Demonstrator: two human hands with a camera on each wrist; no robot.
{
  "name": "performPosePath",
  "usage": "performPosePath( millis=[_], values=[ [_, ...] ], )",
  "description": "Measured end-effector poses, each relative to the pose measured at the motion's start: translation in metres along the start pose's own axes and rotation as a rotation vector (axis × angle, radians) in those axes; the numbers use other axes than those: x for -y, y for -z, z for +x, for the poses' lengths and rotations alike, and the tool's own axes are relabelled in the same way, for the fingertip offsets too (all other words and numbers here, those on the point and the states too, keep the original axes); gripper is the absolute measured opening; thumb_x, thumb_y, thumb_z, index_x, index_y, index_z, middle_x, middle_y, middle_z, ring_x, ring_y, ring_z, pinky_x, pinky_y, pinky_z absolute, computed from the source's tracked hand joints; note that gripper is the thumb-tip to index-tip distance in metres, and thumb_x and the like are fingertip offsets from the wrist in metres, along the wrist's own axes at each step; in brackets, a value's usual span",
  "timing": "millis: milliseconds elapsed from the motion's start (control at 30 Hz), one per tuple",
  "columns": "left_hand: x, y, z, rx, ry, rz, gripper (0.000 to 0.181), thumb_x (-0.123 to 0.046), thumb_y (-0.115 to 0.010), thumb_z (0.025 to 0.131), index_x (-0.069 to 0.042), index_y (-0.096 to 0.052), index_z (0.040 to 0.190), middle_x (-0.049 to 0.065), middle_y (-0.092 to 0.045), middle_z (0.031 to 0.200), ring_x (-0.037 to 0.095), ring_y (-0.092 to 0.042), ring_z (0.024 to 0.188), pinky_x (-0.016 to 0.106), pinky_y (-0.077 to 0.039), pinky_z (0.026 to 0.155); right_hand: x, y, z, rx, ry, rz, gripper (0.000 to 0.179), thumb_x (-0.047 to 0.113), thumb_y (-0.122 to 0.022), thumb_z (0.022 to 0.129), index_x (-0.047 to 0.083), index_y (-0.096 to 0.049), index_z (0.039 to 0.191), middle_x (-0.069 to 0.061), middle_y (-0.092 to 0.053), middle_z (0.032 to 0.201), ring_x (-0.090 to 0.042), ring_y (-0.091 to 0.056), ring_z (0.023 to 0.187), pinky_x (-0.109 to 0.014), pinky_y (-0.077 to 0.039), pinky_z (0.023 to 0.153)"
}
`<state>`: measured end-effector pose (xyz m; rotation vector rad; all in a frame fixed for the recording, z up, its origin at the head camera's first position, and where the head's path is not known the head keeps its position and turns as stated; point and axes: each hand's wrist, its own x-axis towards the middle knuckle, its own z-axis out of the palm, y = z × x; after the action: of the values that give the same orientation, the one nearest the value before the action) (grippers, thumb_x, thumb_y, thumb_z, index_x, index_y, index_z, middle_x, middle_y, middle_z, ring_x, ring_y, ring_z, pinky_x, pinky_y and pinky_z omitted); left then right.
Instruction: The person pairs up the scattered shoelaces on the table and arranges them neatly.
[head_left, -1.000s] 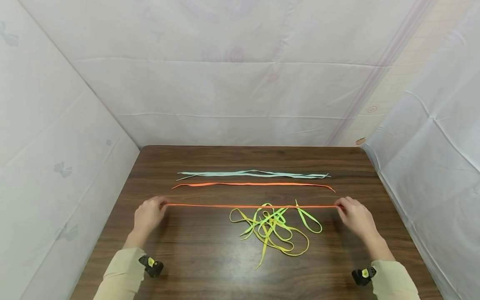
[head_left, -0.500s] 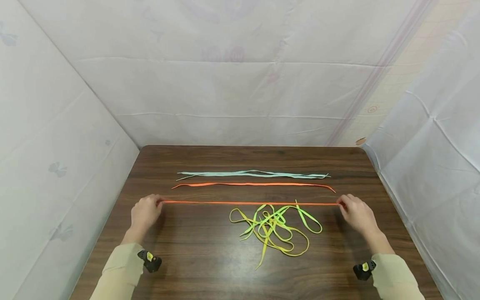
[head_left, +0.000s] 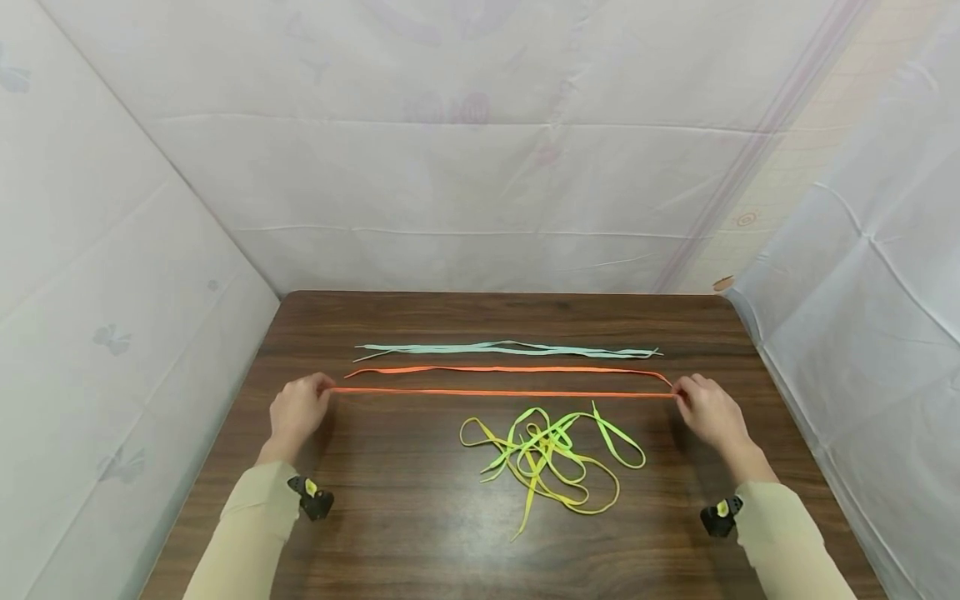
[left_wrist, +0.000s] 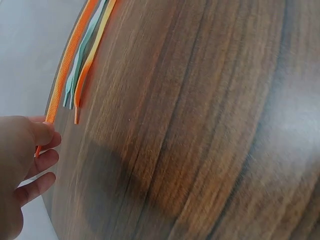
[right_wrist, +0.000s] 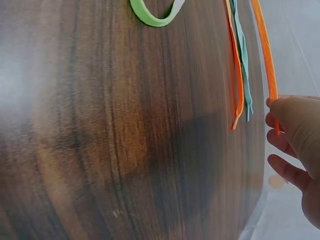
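An orange shoelace (head_left: 502,392) is stretched taut from side to side, held above the table. My left hand (head_left: 298,410) pinches its left end between thumb and finger; in the left wrist view the lace tip pokes out below the thumb. At the other end, my right hand (head_left: 711,410) pinches the lace the same way, its tip showing in the right wrist view. Just beyond lies a second orange shoelace (head_left: 495,368), roughly straight on the table. Behind that, light teal shoelaces (head_left: 450,349) lie side by side.
Nearer me, right of centre, yellow and neon-green shoelaces (head_left: 546,446) lie in a loose tangle on the dark wooden table (head_left: 405,533). White patterned sheets (head_left: 480,183) hang behind the table and along both sides.
Both hands have carried the taut orange shoelace away from me, off the line over the tangle's far edge and closer to the orange shoelace on the table. The other laces stay put.
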<state>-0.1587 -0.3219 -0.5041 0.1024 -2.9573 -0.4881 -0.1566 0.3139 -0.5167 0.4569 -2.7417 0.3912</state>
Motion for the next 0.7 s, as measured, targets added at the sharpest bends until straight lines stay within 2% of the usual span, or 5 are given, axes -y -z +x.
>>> performPosePath(
  millis=[267, 467, 700],
  values=[
    [-0.005, -0.007, 0.01, 0.057, 0.1, -0.009, 0.014, -0.013, -0.056, 0.087, -0.007, -0.066, 0.094, 0.016, -0.067, 0.089, 0.026, -0.055, 0.058, 0.04, -0.039, 0.046, -0.006, -0.005, 0.007, 0.013, -0.07, 0.003, 0.008, 0.001, -0.066, 0.075, 0.004, -0.062, 0.081, -0.008, -0.056, 0.072, -0.025, -0.054, 0.059, -0.043, -0.042, 0.051],
    [-0.006, -0.015, 0.017, 0.055, 0.147, -0.013, 0.015, -0.016, -0.056, 0.087, -0.008, -0.067, 0.093, 0.016, -0.067, 0.089, 0.031, -0.059, 0.063, 0.042, -0.041, 0.047, -0.007, -0.01, 0.012, 0.003, -0.121, -0.003, 0.006, 0.001, -0.064, 0.076, 0.003, -0.061, 0.079, -0.01, -0.055, 0.07, -0.03, -0.055, 0.059, -0.045, -0.043, 0.05],
    [-0.01, -0.021, 0.024, 0.049, 0.196, -0.025, 0.015, -0.019, -0.057, 0.087, -0.008, -0.067, 0.09, 0.016, -0.067, 0.087, 0.035, -0.062, 0.069, 0.044, -0.042, 0.05, -0.009, -0.015, 0.019, 0.073, -0.21, -0.011, 0.004, 0.004, -0.062, 0.078, 0.003, -0.062, 0.082, -0.012, -0.057, 0.074, -0.032, -0.056, 0.061, -0.046, -0.044, 0.051]
  ],
)
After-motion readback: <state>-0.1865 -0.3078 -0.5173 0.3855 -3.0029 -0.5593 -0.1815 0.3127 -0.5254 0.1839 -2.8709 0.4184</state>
